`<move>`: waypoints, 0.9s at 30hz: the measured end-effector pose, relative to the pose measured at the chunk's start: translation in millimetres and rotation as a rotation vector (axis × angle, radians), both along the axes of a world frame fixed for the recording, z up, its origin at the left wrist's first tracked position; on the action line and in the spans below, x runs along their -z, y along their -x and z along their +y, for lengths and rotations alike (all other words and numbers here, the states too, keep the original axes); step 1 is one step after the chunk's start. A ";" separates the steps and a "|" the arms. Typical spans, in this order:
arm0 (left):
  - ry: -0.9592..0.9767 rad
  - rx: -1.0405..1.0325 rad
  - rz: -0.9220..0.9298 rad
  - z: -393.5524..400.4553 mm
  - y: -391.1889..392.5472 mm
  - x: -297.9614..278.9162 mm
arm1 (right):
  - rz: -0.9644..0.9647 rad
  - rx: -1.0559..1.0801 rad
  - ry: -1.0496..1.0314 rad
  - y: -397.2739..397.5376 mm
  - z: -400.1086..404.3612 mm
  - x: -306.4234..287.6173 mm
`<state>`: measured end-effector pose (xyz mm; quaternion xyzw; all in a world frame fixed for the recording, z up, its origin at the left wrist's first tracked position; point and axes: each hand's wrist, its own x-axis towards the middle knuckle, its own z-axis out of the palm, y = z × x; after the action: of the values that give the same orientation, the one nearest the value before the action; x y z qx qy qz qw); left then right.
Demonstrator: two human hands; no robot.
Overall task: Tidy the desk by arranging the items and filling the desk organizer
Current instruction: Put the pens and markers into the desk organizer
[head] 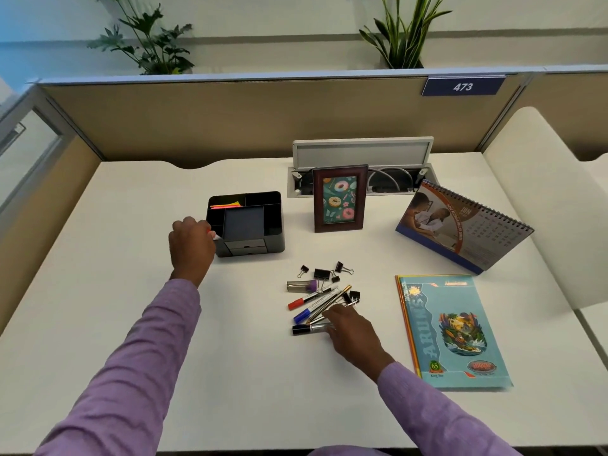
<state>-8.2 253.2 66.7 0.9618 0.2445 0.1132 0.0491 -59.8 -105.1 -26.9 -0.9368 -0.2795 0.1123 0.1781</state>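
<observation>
A black desk organizer [263, 195] stands at mid-left of the white desk, with coloured sticky notes [227, 204] in a back compartment. My left hand [190, 245] is at its left wall, closed on a small white and red item [215, 235] that is mostly hidden. A pile in the middle holds a red marker [297, 303], a blue marker [302, 315], a black-capped marker [304, 329], thin pens and several black binder clips [321, 274]. My right hand [348, 327] lies on the near ends of the pens; its grip is hidden.
A small clear box with a purple end [301, 286] lies in the pile. A photo frame [339, 199] stands behind it, before an open cable tray [362, 153]. A desk calendar [467, 232] stands at the right, with blue notebooks [454, 330] in front.
</observation>
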 end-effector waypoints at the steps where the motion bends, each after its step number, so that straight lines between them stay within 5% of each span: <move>1: -0.043 0.007 0.029 -0.3 -1.5 2.3 | -0.013 -0.026 0.021 -0.5 1.5 2.5; 11: -0.076 0.026 0.024 10.9 -8.3 17.0 | -0.091 -0.108 0.138 -4.8 6.9 19.5; 21: 0.176 -0.040 -0.130 -40.8 54.0 26.2 | -0.105 -0.141 0.029 2.6 -2.1 8.9; 24: 0.378 0.011 -0.181 -77.9 80.4 32.7 | -0.037 -0.113 -0.074 13.1 -6.6 -3.9; 27: 0.905 -0.011 -0.156 -111.6 98.9 32.0 | 0.084 -0.008 -0.215 21.7 -8.0 -21.8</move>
<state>-107.0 141.6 34.8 0.8309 0.2700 0.0672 0.4819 -81.5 -113.1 -5.1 -0.9056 -0.2857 0.1216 0.2887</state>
